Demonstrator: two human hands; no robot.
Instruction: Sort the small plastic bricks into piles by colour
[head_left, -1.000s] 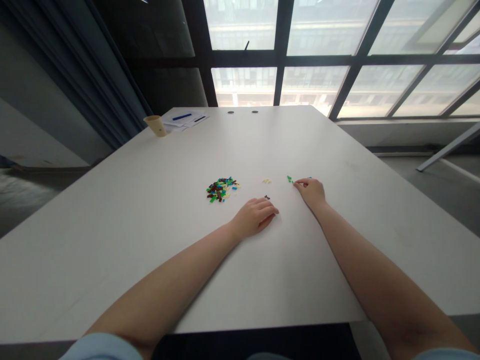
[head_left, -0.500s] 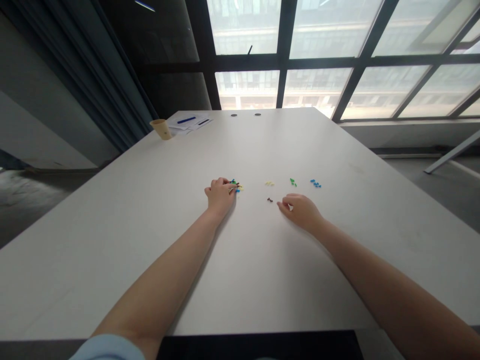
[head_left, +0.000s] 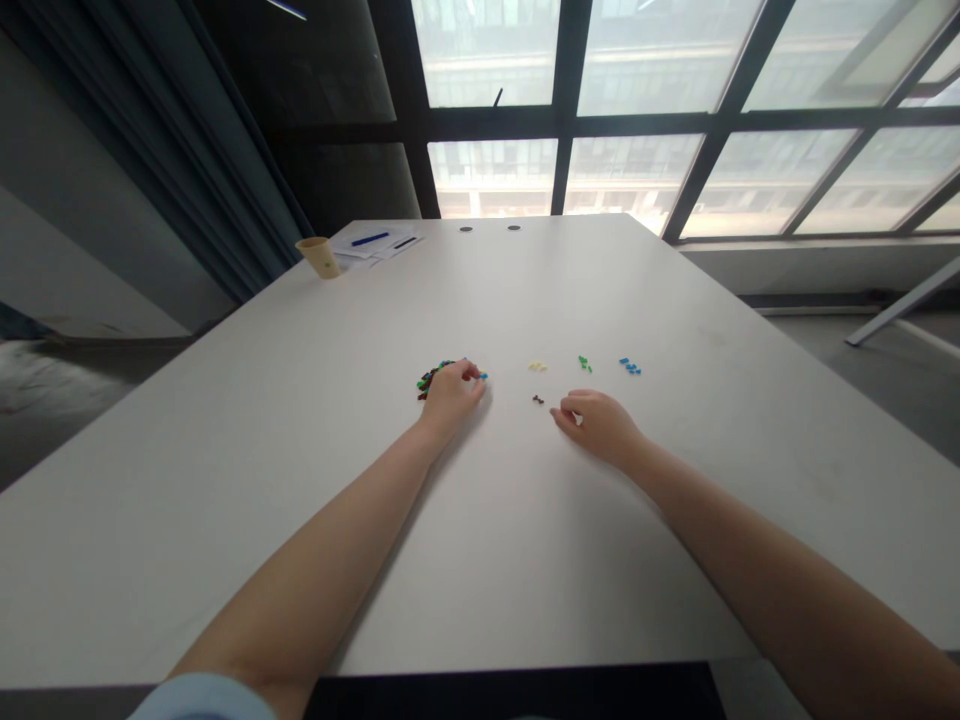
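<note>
My left hand (head_left: 451,388) covers the right part of the mixed pile (head_left: 425,384) of small bricks, with the fingertips just at a single blue brick (head_left: 484,376) on the pile's right edge. Whether they are already clamped on it, I cannot tell. I judge that the step in hand is to pick this brick out of the pile; the next move seems to call for a light, exact pinch, so that no neighbour is dragged along.

My right hand (head_left: 596,418) is to the right of the pile and nearer to me, loosely curled; I see no brick in it, and cannot tell if its fingertips meet.

The pile, half hidden, looks low and loose, dark red-brown and green. To its right come cream bricks (head_left: 537,366), green bricks (head_left: 584,363) and blue bricks (head_left: 630,367), also a few dark brown bricks (head_left: 538,399), closer to me.
</note>
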